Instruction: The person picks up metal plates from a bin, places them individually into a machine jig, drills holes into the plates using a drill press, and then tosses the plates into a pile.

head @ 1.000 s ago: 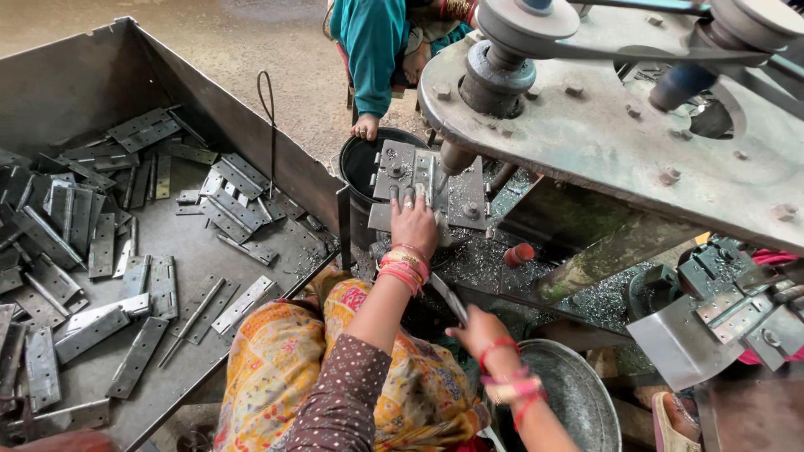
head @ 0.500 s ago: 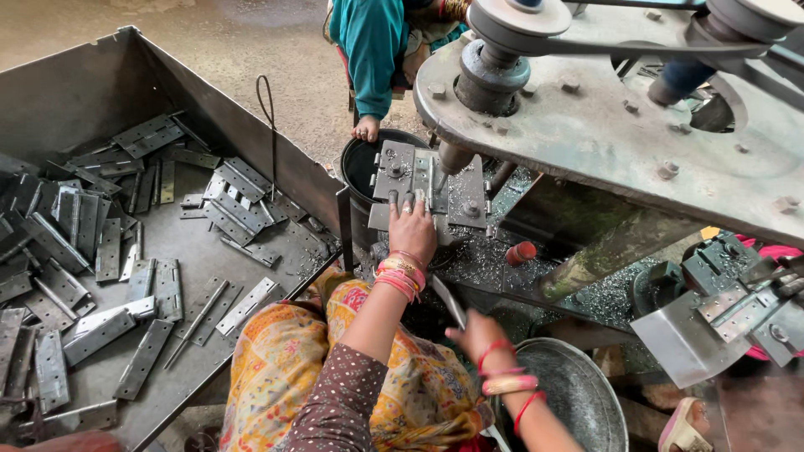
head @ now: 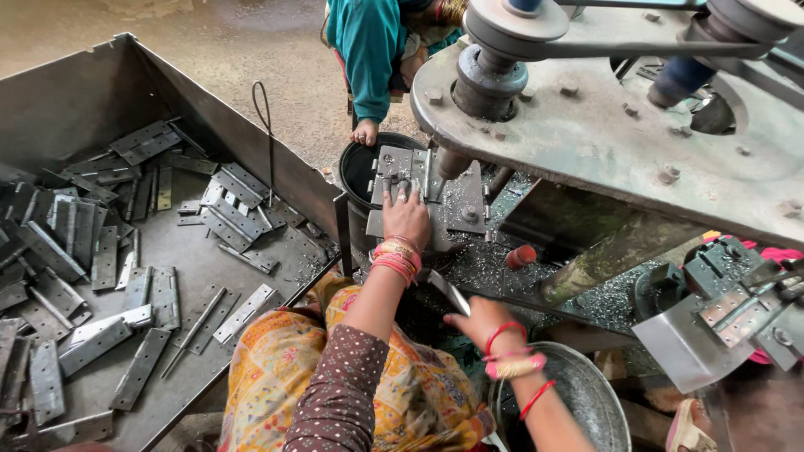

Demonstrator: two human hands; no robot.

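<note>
My left hand (head: 405,215) rests flat on a grey metal hinge plate (head: 394,167) lying on the drill press table (head: 456,201), fingers pressing it down under the spindle (head: 453,163). My right hand (head: 479,321) is lower, above a round metal bowl (head: 578,402), and grips the end of a flat metal hinge piece (head: 448,290). Bangles circle both wrists.
A large metal tray (head: 167,251) at the left holds several grey hinges. Another person in teal (head: 368,59) touches a black bucket (head: 368,167) beyond the press. The machine's heavy pulley arm (head: 603,125) overhangs the right. Metal shavings cover the table.
My left hand has pushed a little further onto the hinge plate on the press table. My right hand has stayed by the bowl holding the flat piece.
</note>
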